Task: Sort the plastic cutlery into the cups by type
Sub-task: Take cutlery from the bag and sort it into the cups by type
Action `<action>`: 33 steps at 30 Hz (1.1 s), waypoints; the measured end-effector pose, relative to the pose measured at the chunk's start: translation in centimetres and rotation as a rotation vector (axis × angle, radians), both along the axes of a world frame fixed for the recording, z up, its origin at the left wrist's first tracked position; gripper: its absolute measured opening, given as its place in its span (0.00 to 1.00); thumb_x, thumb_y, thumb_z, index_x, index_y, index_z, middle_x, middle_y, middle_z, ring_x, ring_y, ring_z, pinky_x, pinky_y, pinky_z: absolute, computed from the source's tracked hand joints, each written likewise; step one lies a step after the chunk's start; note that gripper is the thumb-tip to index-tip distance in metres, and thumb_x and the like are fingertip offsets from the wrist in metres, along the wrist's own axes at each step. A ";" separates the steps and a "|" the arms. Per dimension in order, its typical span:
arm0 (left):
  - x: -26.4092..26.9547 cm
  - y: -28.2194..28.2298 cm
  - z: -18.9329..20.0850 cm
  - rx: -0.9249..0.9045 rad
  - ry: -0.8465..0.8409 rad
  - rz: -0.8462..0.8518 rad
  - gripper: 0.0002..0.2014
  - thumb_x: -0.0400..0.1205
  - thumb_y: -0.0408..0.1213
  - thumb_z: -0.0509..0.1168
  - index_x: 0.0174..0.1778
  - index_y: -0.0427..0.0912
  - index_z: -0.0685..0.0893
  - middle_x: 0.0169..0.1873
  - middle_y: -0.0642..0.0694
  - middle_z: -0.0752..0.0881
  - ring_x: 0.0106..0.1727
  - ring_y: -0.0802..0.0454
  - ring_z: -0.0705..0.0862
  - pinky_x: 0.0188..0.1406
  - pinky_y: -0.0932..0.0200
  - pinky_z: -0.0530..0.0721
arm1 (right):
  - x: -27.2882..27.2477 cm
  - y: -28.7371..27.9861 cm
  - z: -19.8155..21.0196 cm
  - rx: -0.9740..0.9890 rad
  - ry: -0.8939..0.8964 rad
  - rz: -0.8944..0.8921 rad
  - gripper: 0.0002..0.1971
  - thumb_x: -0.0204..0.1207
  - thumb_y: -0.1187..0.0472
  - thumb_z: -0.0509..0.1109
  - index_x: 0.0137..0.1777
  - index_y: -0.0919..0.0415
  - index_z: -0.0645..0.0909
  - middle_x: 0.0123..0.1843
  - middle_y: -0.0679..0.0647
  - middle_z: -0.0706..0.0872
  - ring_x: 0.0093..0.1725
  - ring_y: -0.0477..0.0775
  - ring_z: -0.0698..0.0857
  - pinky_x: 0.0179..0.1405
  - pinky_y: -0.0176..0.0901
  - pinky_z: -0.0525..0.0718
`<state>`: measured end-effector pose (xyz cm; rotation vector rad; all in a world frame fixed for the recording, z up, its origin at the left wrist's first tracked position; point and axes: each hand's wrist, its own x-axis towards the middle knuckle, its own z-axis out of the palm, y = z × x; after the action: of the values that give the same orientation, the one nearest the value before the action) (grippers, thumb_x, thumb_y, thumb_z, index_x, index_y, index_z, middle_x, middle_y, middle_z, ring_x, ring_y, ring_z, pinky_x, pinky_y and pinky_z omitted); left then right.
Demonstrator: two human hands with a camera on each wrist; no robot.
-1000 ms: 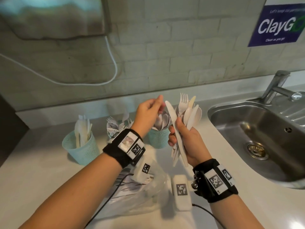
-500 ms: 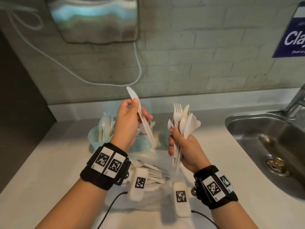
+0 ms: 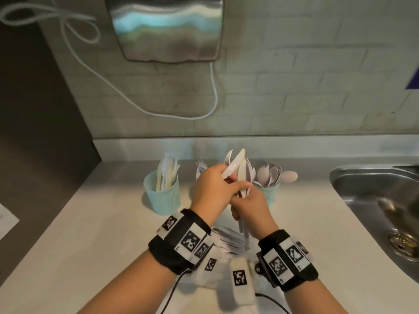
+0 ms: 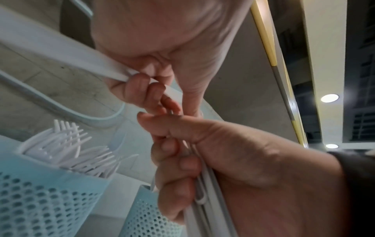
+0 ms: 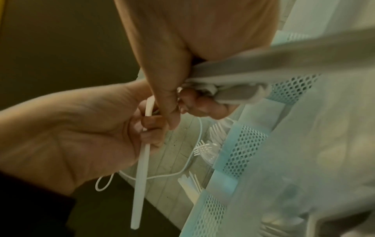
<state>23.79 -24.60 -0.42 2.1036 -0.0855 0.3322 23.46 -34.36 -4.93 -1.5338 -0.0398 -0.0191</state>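
Observation:
My left hand (image 3: 231, 182) holds a white plastic knife (image 3: 235, 166) whose blade points up and right; its fingers curl round the knife (image 4: 61, 52). My right hand (image 3: 240, 207) grips a bundle of mixed white cutlery (image 3: 243, 232) upright, handles down. The two hands touch, and the left fingertips (image 4: 168, 104) reach the top of the bundle (image 4: 202, 192). Three teal mesh cups stand behind: the left cup (image 3: 163, 198) with knives, the middle cup of forks (image 4: 40, 184) mostly hidden by my left hand, and the right cup (image 3: 269, 191) with spoons.
A steel sink (image 3: 374, 200) is set into the counter at the right. More loose cutlery in a clear bag (image 3: 226, 243) lies under my wrists. A hand dryer (image 3: 165, 28) and its white cable (image 3: 213, 91) hang on the brick wall behind.
My left hand, which held the knife raised and apart to the left, has come right and down against the bundle. The right hand keeps its grip.

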 end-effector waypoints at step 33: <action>6.8 13.8 0.7 -0.558 -0.268 0.279 0.09 0.88 0.39 0.50 0.47 0.50 0.74 0.33 0.50 0.77 0.33 0.55 0.78 0.43 0.57 0.79 | 0.1 0.8 0.3 0.330 0.128 0.358 0.15 0.70 0.56 0.75 0.38 0.61 0.70 0.25 0.52 0.67 0.16 0.45 0.64 0.15 0.33 0.65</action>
<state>30.55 -10.78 0.30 1.5080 0.1328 0.7168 23.54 -33.54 -4.60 -1.1779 -0.1989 0.3417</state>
